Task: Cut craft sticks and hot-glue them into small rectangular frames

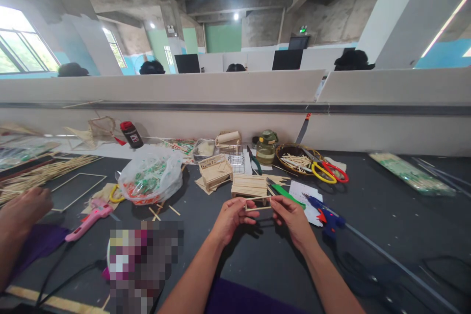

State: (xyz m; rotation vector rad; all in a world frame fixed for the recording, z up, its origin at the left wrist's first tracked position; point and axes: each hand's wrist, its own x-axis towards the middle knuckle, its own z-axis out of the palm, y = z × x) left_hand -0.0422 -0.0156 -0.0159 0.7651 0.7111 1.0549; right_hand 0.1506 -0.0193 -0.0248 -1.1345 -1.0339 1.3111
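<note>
Between my two hands, above the dark table, is a small rectangular frame of thin wooden sticks (253, 209). My left hand (232, 218) pinches its left end, and my right hand (289, 216) grips the right end with thumb and finger. Just behind the frame stands a small model of light wooden sticks (249, 184) with a slatted top. A chair-like stick model (215, 171) sits to its left. Close by my right hand are a green-handled tool (289, 195), a white paper (305, 201) and a blue glue gun (327, 211).
A plastic bag (149, 176) of green-and-white wrapped items lies left, near a pink glue gun (90, 221). Behind stand a jar (267, 147), a basket (283, 149) of sticks and red-and-yellow scissors (333, 172). Another person's hand (27, 206) is at far left. A packet (412, 172) lies right.
</note>
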